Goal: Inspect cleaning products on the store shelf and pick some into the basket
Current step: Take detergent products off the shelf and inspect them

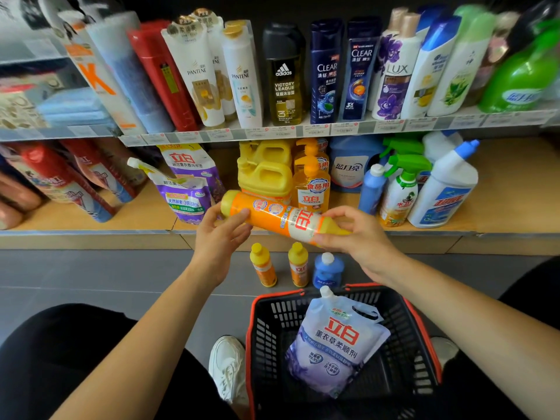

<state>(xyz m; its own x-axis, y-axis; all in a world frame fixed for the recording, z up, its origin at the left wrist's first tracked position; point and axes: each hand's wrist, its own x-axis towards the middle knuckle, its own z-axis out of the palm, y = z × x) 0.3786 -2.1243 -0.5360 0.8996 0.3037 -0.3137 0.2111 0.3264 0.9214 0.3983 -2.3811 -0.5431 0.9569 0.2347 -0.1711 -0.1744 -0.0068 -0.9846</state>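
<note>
**A:** Both hands on it! The left hand wraps the wide end with the thumb on top, and the right hand pinches the narrow yellow end of the orange-labelled plastic detergent bottle.

**B:** It lies crosswise between them, long axis nearly level, dipping rightward.

**A:** The black plastic basket with the red rim sits below the right hand, the nearer one. A white-and-purple refill pouch is already inside.
</note>
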